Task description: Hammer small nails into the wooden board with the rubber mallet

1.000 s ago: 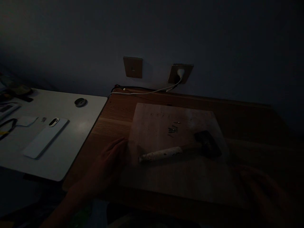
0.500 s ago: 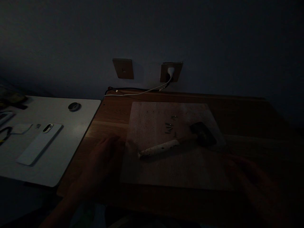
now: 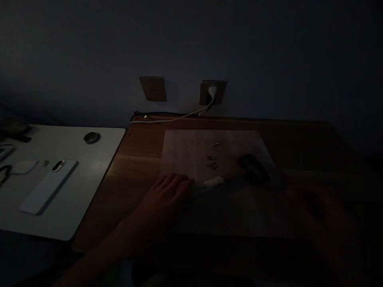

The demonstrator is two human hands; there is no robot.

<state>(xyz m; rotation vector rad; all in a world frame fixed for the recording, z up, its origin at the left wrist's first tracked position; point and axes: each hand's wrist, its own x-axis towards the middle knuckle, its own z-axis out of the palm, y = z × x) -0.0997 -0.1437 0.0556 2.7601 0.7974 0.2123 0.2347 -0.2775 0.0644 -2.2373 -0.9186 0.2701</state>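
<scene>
While palm-down, L hand [image 3: 167, 196] by hammer hndl [image 3: 213, 183]

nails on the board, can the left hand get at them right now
Probably yes: the left hand is over the left edge of the board, by the end of the hammer handle, and the nails lie uncovered beyond that handle, with nothing tall seen between.

No legible lettering, numbers or signs.

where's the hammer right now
In the head view, the hammer lies on the board, right of the picture's centre, just nearer than the nails, its handle toward the left hand, its head toward the right hand.
</scene>
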